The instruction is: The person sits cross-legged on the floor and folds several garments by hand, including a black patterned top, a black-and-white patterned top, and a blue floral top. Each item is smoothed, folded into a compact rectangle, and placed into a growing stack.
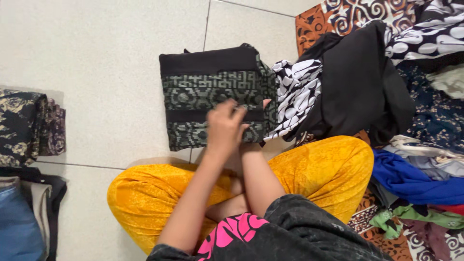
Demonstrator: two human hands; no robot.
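A folded black cloth with grey-green patterned bands (pixel 208 89) lies on the tiled floor in front of my crossed legs in yellow trousers (pixel 324 169). My left hand (pixel 224 128) rests on the cloth's near right part, fingers bent and pinching the fabric. My right hand (pixel 250 144) sits just behind it and is mostly hidden. Only one of its fingertips shows, at the cloth's right edge.
A heap of unfolded clothes fills the right side: a black-and-white patterned piece (pixel 295 92), a black garment (pixel 357 87), a blue one (pixel 411 181). Folded stacks sit at the left edge: a dark camouflage-like pile (pixel 24 125) and denim (pixel 19 222). Pale floor tiles (pixel 96 48) lie beyond.
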